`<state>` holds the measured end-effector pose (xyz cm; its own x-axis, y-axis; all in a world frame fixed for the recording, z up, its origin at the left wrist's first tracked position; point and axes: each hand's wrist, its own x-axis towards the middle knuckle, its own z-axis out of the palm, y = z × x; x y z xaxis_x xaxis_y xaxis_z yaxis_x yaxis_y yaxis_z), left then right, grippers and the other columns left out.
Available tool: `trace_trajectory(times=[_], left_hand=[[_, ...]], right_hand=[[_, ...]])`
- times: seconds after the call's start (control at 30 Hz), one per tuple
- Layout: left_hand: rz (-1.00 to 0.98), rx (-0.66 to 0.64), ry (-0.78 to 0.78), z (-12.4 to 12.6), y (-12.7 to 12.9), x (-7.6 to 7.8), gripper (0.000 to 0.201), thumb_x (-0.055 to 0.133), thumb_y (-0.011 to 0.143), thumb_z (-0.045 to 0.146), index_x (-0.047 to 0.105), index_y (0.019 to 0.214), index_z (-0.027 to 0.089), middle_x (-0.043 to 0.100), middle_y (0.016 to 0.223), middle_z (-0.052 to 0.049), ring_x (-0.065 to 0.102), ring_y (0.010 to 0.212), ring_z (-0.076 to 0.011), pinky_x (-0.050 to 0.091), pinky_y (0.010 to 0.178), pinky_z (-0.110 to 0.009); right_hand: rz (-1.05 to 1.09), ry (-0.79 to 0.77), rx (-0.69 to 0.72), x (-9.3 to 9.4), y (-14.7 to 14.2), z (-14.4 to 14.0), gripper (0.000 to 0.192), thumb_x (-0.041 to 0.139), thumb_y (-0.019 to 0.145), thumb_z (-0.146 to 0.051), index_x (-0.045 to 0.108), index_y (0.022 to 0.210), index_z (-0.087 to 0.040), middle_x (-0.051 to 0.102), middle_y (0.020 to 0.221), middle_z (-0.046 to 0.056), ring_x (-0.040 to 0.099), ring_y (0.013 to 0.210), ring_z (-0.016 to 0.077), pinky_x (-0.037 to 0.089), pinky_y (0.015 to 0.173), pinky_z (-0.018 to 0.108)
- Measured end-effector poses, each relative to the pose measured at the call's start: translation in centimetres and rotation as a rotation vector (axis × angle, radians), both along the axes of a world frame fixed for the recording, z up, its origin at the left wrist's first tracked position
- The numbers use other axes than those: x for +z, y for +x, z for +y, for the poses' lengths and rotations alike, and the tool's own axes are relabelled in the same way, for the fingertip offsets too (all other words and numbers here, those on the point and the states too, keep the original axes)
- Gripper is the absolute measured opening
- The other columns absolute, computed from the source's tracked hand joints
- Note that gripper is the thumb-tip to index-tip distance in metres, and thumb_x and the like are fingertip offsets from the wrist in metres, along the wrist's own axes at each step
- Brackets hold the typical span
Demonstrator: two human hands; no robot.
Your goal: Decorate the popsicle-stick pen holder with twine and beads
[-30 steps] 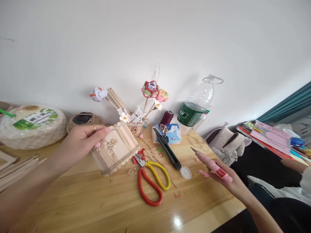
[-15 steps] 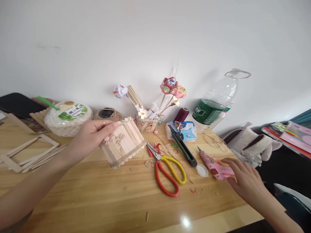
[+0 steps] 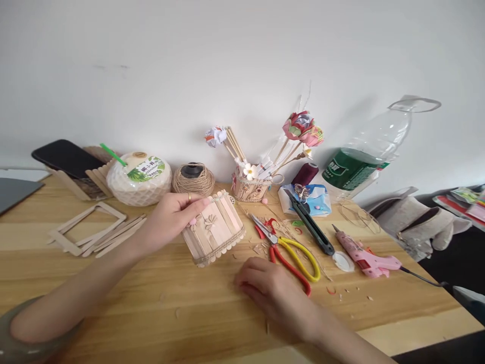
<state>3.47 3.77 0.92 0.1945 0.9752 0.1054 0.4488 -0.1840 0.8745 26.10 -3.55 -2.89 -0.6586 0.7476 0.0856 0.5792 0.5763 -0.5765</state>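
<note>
We're gripping a decorated craft-stick panel (image 3: 223, 231) in our left hand (image 3: 171, 222), thumb on its face near the upper left corner. Panel is sitting tilted over the table (image 3: 166, 308), twine trim along its lower edge; can't tell if it's touching the wood. Our right hand (image 3: 271, 285) is hovering or resting just right of it, fingers curling inward; can't tell if they're holding anything. It's partly hiding the red handle of the scissors (image 3: 273, 238); contact unclear. Black utility knife (image 3: 310, 222) is lying beyond the scissors, its upper end on a blue-and-white packet (image 3: 321, 194). Pink glue gun (image 3: 367, 260) is lying farther right, cord trailing. Twine spool (image 3: 199, 183) is standing behind our left hand.
</note>
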Motion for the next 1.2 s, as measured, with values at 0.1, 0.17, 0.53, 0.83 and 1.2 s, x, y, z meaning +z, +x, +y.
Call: trace_trajectory(times=[0.1,0.17,0.53,0.83,1.2], left_hand=[[-0.002,-0.04,0.002,-0.2,-0.3,-0.2,0.032,0.047,0.082,0.041,0.057,0.063,0.017,0.039,0.05,0.007,0.038,0.049,-0.0105,0.031,0.048,-0.021],[-0.021,-0.066,-0.003,-0.3,-0.3,-0.2,0.033,0.046,0.083,0.04,0.053,0.059,0.018,0.037,0.05,0.007,0.036,0.048,-0.0101,0.029,0.047,-0.021],[-0.058,-0.084,-0.019,-0.4,-0.4,-0.7,0.035,0.045,0.085,0.039,0.044,0.056,0.019,0.038,0.051,0.007,0.036,0.05,-0.0101,0.03,0.049,-0.022],[-0.154,0.011,-0.03,-1.2,0.3,-1.1,0.032,0.043,0.087,0.04,0.051,0.065,0.019,0.041,0.053,0.007,0.042,0.052,-0.0111,0.034,0.052,-0.022],[-0.204,0.046,-0.006,-2.6,0.8,-0.7,0.03,0.044,0.086,0.038,0.048,0.063,0.02,0.041,0.052,0.007,0.044,0.05,-0.011,0.034,0.05,-0.022]], right_hand=[[-0.026,-0.043,0.0,-0.5,-0.9,0.9,0.018,0.048,0.088,-0.008,0.063,0.083,-0.016,0.061,0.086,0.005,0.058,0.078,0.0138,0.048,0.069,0.025],[-0.027,-0.06,-0.017,-0.7,-1.0,1.1,0.015,0.052,0.085,-0.007,0.064,0.082,-0.016,0.061,0.086,0.004,0.058,0.079,0.0142,0.048,0.07,0.025],[-0.069,-0.025,-0.033,-0.6,-1.1,0.7,0.02,0.044,0.091,-0.012,0.058,0.078,-0.016,0.059,0.083,0.006,0.056,0.076,0.016,0.048,0.068,0.027],[0.262,0.418,-0.18,2.6,-1.9,1.0,0.008,0.054,0.086,-0.013,0.058,0.087,-0.019,0.059,0.082,0.003,0.059,0.076,0.014,0.048,0.066,0.025],[0.263,0.696,-0.269,3.4,-4.7,2.6,0.007,0.058,0.08,-0.009,0.061,0.079,-0.016,0.061,0.073,0.004,0.057,0.064,0.0137,0.049,0.056,0.026]])
